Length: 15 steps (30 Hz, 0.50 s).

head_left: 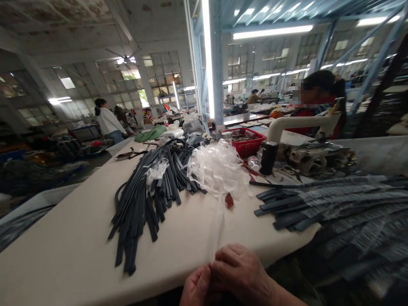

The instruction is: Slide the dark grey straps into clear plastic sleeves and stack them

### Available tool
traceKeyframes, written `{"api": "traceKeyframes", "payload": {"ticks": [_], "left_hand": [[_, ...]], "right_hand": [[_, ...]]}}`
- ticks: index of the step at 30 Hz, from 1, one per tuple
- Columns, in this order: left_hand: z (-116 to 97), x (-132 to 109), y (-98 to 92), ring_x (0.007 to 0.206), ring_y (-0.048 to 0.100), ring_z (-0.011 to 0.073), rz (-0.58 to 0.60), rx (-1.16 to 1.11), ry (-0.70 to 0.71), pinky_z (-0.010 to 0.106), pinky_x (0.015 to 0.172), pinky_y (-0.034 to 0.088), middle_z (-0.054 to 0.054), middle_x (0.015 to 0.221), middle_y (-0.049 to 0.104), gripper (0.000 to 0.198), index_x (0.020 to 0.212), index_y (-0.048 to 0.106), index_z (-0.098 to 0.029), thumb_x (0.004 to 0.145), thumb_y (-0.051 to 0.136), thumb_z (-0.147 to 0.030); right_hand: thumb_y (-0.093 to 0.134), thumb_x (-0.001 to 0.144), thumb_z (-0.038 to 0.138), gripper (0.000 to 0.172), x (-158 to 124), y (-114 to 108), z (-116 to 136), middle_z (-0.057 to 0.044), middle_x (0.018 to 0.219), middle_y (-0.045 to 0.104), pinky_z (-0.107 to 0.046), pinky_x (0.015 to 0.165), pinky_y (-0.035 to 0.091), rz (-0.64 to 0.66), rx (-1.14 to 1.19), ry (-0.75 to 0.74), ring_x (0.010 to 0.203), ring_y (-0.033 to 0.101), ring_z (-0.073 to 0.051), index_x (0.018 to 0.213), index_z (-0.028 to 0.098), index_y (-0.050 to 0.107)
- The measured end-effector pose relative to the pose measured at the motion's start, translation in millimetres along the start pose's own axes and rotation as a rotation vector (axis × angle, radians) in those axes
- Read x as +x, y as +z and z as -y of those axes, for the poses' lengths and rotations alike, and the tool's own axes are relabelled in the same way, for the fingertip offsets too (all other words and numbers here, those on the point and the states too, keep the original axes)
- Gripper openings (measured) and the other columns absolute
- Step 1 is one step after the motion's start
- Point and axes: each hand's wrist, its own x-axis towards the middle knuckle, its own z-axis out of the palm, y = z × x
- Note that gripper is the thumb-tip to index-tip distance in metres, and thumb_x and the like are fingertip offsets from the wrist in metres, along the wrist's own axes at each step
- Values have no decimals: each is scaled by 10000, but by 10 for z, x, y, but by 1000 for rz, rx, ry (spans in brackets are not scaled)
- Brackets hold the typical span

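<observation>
while both hands sit together at the near edge of the work table (73, 238), the left hand (197, 289) and right hand (242, 272) are curled inward and touching each other, fingers bent. whether anything thin is pinched between them cannot be told; nothing shows in the grip from this angle.

nearest to the hands, a little farther up the table and to the left, lies a long heap of dark straps (149, 191), flat strips fanned out with their near ends splayed toward the table's edge. they look light, limp and fairly smooth, so a single strip would likely droop when lifted by its end and slide against its neighbours; taking one near a loose near end, pinched flat between thumb and fingers, seems the surest hold. a tangle of clear plastic strips (218, 168) lies just to the right of the heap, touching it, flimsy and easily snagged. a small red scrap (229, 200) lies near that tangle.

to the right, a second spread of dark strips (318, 204) runs off the table's right side. farther off stand a red basket (247, 142), a black thread spool (268, 158) and a sewing machine (306, 123), with another person seated behind it.
</observation>
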Motion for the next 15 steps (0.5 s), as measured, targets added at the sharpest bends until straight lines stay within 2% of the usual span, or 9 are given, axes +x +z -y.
{"api": "traceKeyframes", "payload": {"ticks": [3,5,7,11,13,15], "left_hand": [[-39,27,-8,605,631,156,108,1,-11,246,577,438,61,651,718,537,878,748,-120,668,745,-615],[-101,-8,-14,610,628,149,110,-19,-21,245,602,449,61,670,723,470,864,749,-112,650,801,-527],[-189,-65,-19,641,643,156,56,-62,-15,251,629,463,76,710,741,422,838,748,-106,629,837,-462],[-348,-194,0,652,659,157,4,-170,6,247,602,455,94,753,760,363,821,747,-124,673,811,-448],[-365,-245,33,635,661,153,35,-202,-6,242,580,442,87,741,757,363,821,745,-131,686,797,-464],[-329,-279,65,616,660,150,73,-203,-25,240,566,433,82,722,753,377,820,742,-130,686,794,-479]], "right_hand": [[452,991,229,209,-34,-20,88,2,790,645,-305,605,330,66,31,-93,646,518,-145,847,210,603],[472,989,264,200,-46,-72,97,-8,856,683,-297,645,374,126,109,-66,705,570,-147,876,222,631],[536,959,342,194,-45,-134,79,-25,872,691,-281,684,414,166,270,103,752,600,-156,871,223,661],[526,928,492,368,1,-149,26,-44,790,662,-277,685,449,185,755,649,753,607,-184,812,183,687],[451,932,596,496,41,-75,22,-55,819,674,-295,695,466,251,1110,829,771,617,-200,913,165,697],[443,908,662,580,93,22,27,-80,941,692,-313,747,482,246,1458,947,831,633,-208,1055,154,682]]}}
